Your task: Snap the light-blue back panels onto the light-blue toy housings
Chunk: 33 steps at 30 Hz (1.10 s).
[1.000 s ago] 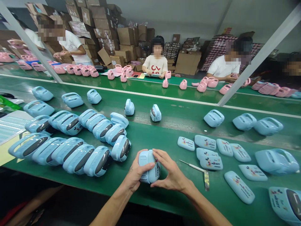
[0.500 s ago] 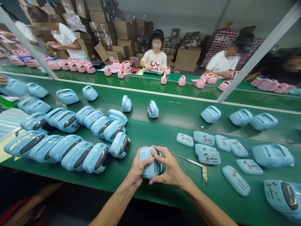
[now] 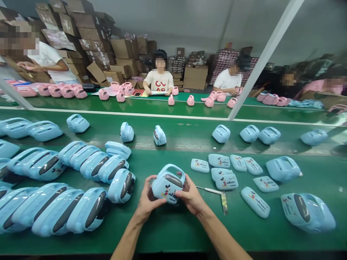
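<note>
Between my two hands is a light-blue plastic housing (image 3: 159, 186) with a carry handle on top, a dark oval window and a printed Mickey front. My left hand (image 3: 148, 198) grips its left side, thumb along the lower front edge. On the opposite side my right hand (image 3: 191, 196) holds it, thumb on the print and the other fingers partly hidden behind. To the right of my right hand lies a screwdriver (image 3: 213, 190) with a white handle and a yellowish tag at its end. Beyond it several loose printed blue panels (image 3: 227, 181) lie flat on the green table.
Rows of blue housings (image 3: 92, 164) crowd the left side. Two more housings (image 3: 306, 213) sit at the right. A belt (image 3: 189, 139) carries spaced blue housings. Past a white rail (image 3: 130, 113), co-workers handle pink housings (image 3: 124, 88); cartons (image 3: 121, 50) are stacked behind.
The blue housing has been turned and tilted, so its printed front, window and handle now face me. My hands shifted to its two sides. The view has swung right.
</note>
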Each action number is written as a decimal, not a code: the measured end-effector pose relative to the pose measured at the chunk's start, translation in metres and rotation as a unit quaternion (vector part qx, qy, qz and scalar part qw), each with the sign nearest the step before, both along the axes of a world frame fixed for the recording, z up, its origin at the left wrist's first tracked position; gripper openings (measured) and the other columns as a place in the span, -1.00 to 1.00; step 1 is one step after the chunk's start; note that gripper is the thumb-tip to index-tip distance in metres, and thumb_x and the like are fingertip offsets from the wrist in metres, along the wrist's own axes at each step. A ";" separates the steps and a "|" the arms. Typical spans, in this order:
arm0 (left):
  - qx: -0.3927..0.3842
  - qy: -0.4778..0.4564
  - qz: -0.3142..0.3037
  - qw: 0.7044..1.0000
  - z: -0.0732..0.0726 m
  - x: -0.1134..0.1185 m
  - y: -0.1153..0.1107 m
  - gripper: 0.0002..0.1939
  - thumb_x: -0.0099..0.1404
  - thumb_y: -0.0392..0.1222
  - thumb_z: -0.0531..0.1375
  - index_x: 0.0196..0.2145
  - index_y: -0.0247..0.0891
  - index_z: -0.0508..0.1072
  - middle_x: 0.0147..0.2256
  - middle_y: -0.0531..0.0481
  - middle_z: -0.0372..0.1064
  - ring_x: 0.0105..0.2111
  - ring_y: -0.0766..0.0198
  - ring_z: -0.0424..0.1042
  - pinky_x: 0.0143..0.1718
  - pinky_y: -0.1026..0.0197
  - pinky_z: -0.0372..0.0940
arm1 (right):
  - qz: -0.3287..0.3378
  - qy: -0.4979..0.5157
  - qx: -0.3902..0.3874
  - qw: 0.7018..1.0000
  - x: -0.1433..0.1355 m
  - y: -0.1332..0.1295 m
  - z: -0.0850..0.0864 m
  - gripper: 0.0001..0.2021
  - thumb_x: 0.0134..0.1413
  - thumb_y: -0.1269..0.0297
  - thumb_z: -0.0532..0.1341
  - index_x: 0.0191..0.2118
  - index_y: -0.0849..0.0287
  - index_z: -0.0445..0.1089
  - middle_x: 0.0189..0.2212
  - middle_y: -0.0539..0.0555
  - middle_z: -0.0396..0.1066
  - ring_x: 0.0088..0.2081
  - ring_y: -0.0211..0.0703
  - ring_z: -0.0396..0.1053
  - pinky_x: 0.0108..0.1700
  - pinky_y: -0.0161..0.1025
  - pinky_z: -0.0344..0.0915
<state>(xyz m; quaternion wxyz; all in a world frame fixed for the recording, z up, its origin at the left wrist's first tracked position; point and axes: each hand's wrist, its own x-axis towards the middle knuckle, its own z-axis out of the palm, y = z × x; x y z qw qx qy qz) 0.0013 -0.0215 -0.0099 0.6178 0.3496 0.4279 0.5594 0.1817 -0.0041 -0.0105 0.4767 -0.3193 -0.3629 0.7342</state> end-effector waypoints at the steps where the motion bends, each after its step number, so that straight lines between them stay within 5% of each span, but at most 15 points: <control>1: 0.005 0.035 -0.036 0.999 -0.002 -0.007 0.003 -0.02 -0.22 -0.19 0.56 0.15 -0.08 0.28 -0.01 -0.14 0.49 0.00 -0.11 0.49 -0.03 0.02 0.43 | -0.012 -0.022 0.032 0.999 0.005 0.006 -0.002 -0.15 -0.41 0.17 0.59 0.10 0.06 0.27 0.02 0.14 0.46 0.08 0.12 0.43 0.10 0.02 0.36; 5: 0.013 0.183 -0.116 0.976 -0.003 -0.022 0.011 -0.08 -0.14 -0.18 0.53 0.18 -0.14 0.32 0.18 -0.19 0.36 0.19 -0.12 0.34 0.23 -0.11 0.23 | 0.022 -0.155 0.163 0.974 0.021 0.020 -0.010 -0.21 -0.42 0.19 0.59 0.05 0.06 0.35 -0.02 0.09 0.45 0.04 0.05 0.41 0.14 -0.04 0.30; 9: 0.026 0.220 -0.136 0.966 -0.002 -0.020 0.012 -0.17 -0.11 -0.13 0.51 0.13 -0.16 0.39 0.09 -0.13 0.47 0.12 -0.09 0.43 0.19 -0.13 0.29 | 0.041 -0.236 0.226 0.944 0.024 0.019 -0.014 -0.23 -0.27 0.16 0.55 0.14 0.06 0.35 0.08 0.12 0.42 0.11 0.09 0.37 0.19 -0.02 0.27; 18: 0.029 0.246 -0.111 0.963 -0.002 -0.016 0.012 -0.18 -0.17 -0.15 0.53 0.08 -0.23 0.44 0.03 -0.15 0.51 0.04 -0.07 0.49 0.13 -0.07 0.37 | 0.037 -0.253 0.252 0.933 0.026 0.017 -0.019 -0.24 -0.23 0.13 0.53 0.16 0.07 0.34 0.10 0.14 0.42 0.13 0.11 0.37 0.19 -0.02 0.26; 22: 0.026 0.236 -0.099 0.966 -0.001 -0.016 0.013 -0.18 -0.14 -0.12 0.52 0.10 -0.25 0.43 -0.01 -0.15 0.54 0.02 -0.08 0.50 0.11 -0.09 0.37 | 0.031 -0.218 0.231 0.948 0.021 0.019 -0.024 -0.21 -0.14 0.11 0.49 0.24 0.04 0.22 0.18 0.14 0.32 0.19 0.08 0.31 0.26 -0.02 0.19; 26: 0.038 0.224 -0.099 0.969 0.001 -0.015 0.015 -0.15 -0.15 -0.05 0.52 0.12 -0.25 0.44 0.02 -0.17 0.53 0.04 -0.09 0.49 0.10 -0.04 0.37 | 0.009 -0.185 0.197 0.963 0.015 0.022 -0.027 -0.31 -0.14 0.11 0.49 0.13 0.06 0.28 0.05 0.11 0.42 0.10 0.05 0.37 0.20 -0.04 0.25; 30: 0.064 0.197 0.017 0.978 -0.004 0.003 0.019 -0.29 0.14 0.35 0.24 0.01 -0.29 0.55 -0.01 -0.22 0.56 0.00 -0.09 0.52 0.01 0.01 0.40 | 0.006 -0.170 0.193 0.966 0.014 0.020 -0.029 -0.34 -0.19 0.11 0.52 0.05 0.06 0.31 -0.04 0.08 0.44 0.01 0.01 0.40 0.09 -0.10 0.31; 33: 0.055 0.207 0.111 0.971 -0.010 0.023 0.022 -0.19 0.32 0.42 -0.10 -0.21 -0.36 0.63 -0.21 -0.26 0.62 -0.15 -0.07 0.57 -0.13 0.02 0.43 | -0.010 -0.175 0.217 0.960 0.013 0.016 -0.028 -0.34 -0.18 -0.02 0.49 0.05 0.06 0.30 -0.02 0.09 0.43 -0.01 0.02 0.41 0.05 -0.11 0.33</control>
